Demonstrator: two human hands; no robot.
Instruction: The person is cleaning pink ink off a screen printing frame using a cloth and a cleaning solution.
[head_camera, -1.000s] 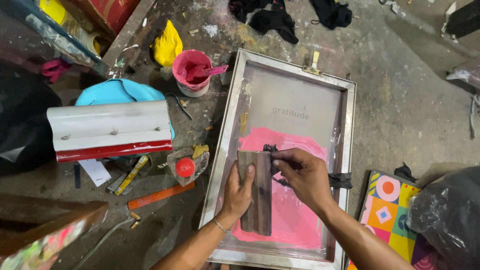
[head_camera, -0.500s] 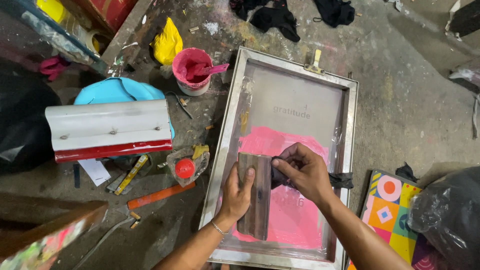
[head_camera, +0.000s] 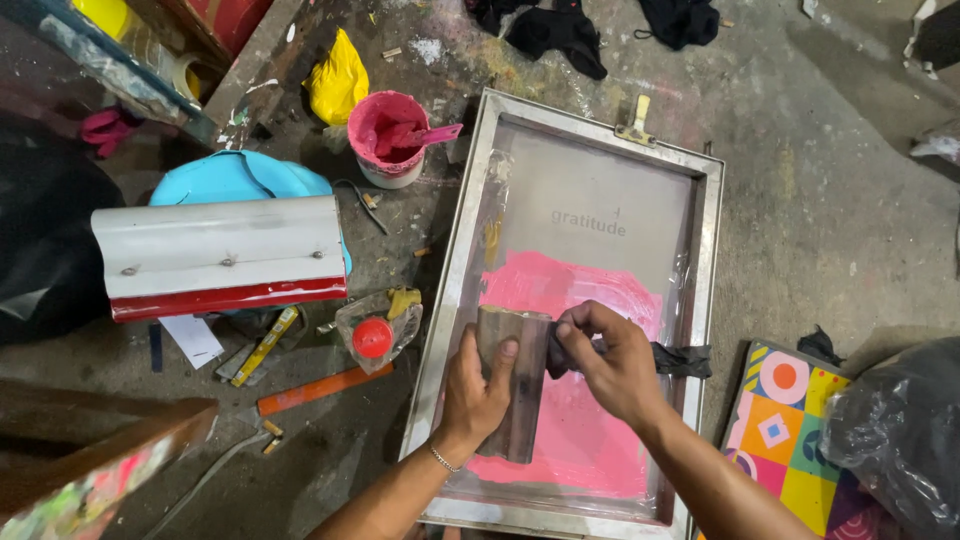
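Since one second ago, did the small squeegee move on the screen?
No. The squeegee keeps its place against the frame's left rail, standing in the pink ink, left hand holding it.

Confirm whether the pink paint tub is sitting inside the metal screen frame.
No: the pink paint tub stands on the floor, outside the upper left corner of the metal screen frame.

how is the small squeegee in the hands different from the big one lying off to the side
The small squeegee is dark and worn; the big squeegee has a pale handle with a red blade edge. The small one is much shorter and runs up and down in view; the big one lies crosswise. The left hand and right hand grip the small one over the framed screen; the big one lies untouched.
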